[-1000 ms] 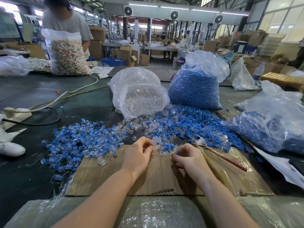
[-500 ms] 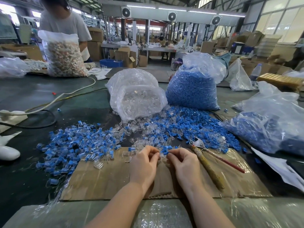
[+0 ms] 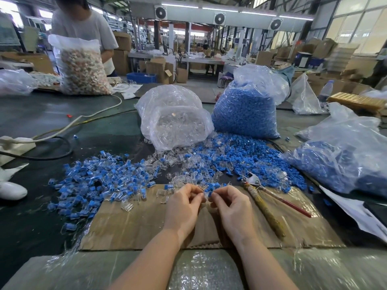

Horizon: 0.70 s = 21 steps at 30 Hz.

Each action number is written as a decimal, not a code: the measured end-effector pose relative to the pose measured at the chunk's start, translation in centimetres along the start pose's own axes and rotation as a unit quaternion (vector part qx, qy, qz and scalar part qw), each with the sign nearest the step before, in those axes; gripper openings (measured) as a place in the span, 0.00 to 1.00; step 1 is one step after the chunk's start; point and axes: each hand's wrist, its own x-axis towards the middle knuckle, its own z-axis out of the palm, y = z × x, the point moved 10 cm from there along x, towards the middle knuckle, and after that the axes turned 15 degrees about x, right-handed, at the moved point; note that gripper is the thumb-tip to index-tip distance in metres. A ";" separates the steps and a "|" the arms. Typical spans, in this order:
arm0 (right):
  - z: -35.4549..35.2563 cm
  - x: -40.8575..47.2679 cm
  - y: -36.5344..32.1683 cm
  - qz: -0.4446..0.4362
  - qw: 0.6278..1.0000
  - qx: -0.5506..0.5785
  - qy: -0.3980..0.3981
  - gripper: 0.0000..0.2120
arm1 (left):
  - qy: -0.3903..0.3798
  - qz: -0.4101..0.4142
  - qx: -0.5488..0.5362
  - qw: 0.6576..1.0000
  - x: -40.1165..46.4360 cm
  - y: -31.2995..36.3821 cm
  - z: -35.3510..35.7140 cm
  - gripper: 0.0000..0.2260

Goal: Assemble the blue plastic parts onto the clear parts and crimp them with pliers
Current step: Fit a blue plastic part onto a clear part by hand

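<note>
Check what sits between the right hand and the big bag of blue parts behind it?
In the head view, between the right hand and the bag of blue parts lies the loose heap of blue and clear parts on the table.

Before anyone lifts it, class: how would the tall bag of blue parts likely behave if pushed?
The bag of blue parts looks packed full, so probably heavy. Its thin plastic would likely sag, not hold shape. Its open top might spill pieces, like those already scattered at its base.

1. A large factory assembly hall with a high metal roof, strip lights and round ventilation fans (image 3: 219, 18).
2. Stacked cardboard boxes (image 3: 159, 69) line distant workbenches.
3. The dark worktop (image 3: 41, 122) carries bulk plastic bags of blue parts (image 3: 245, 114) and clear parts (image 3: 178, 124), with loose heaps beside them.
</note>
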 end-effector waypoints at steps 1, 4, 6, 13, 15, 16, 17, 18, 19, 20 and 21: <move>-0.1 0.0 -0.2 -0.007 1.000 0.010 0.003 0.09 | 0.000 -0.001 -0.001 1.000 0.0 0.0 0.0 0.11; -0.1 -0.1 -0.4 -0.013 0.999 0.031 0.001 0.08 | -0.002 -0.002 -0.004 1.000 -0.1 0.0 0.0 0.11; 0.0 -0.1 -0.3 -0.012 0.999 0.030 -0.005 0.08 | -0.005 -0.003 -0.003 1.000 -0.1 0.1 0.0 0.11; 0.0 0.0 -0.2 -0.014 0.999 0.036 -0.010 0.09 | -0.002 0.000 0.007 1.000 0.0 0.1 0.0 0.11; 0.2 0.0 -0.2 -0.010 0.999 0.030 -0.015 0.09 | -0.005 -0.004 -0.006 1.000 0.1 -0.1 0.1 0.10; 0.3 0.0 -0.1 -0.011 1.000 0.011 -0.019 0.10 | -0.008 -0.006 -0.013 1.000 0.1 -0.1 0.1 0.10; 0.4 -0.1 -0.1 -0.013 0.999 -0.021 -0.024 0.09 | -0.011 -0.007 -0.021 1.000 0.1 -0.2 0.2 0.10; 0.5 -0.2 -0.1 -0.018 0.998 -0.058 -0.029 0.08 | -0.015 -0.007 -0.028 0.999 0.1 -0.2 0.3 0.10; 0.6 -0.3 -0.1 -0.027 0.995 -0.092 -0.031 0.06 | -0.019 -0.009 -0.033 0.999 0.1 -0.2 0.4 0.10; 0.7 -0.4 -0.2 -0.038 0.991 -0.122 -0.031 0.04 | -0.022 -0.010 -0.037 0.999 0.1 -0.3 0.4 0.09; 0.7 -0.6 -0.4 -0.050 0.987 -0.148 -0.028 0.03 | -0.022 -0.010 -0.040 0.999 0.1 -0.3 0.4 0.09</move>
